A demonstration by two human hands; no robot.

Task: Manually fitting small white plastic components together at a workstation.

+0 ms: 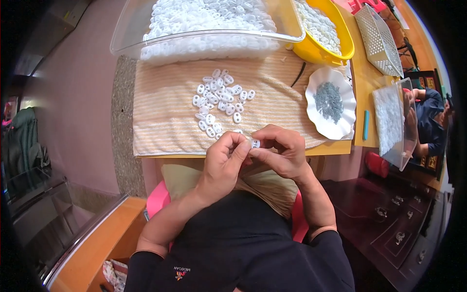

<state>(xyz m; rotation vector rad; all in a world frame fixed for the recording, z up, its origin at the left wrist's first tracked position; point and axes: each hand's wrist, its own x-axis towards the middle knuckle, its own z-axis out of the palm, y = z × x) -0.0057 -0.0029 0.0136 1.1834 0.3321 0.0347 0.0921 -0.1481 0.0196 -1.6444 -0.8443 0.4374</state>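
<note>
r grip [286,150] pinches plastic pc [255,143]

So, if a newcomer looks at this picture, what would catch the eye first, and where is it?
Probably the clear bin full of white pieces at the top, with a bright yellow tub to its right. Next might come the wavy white dish of dark bits at the towel's right edge. Then, by its near edge, the left grip and right grip meet at one small white piece.
</note>
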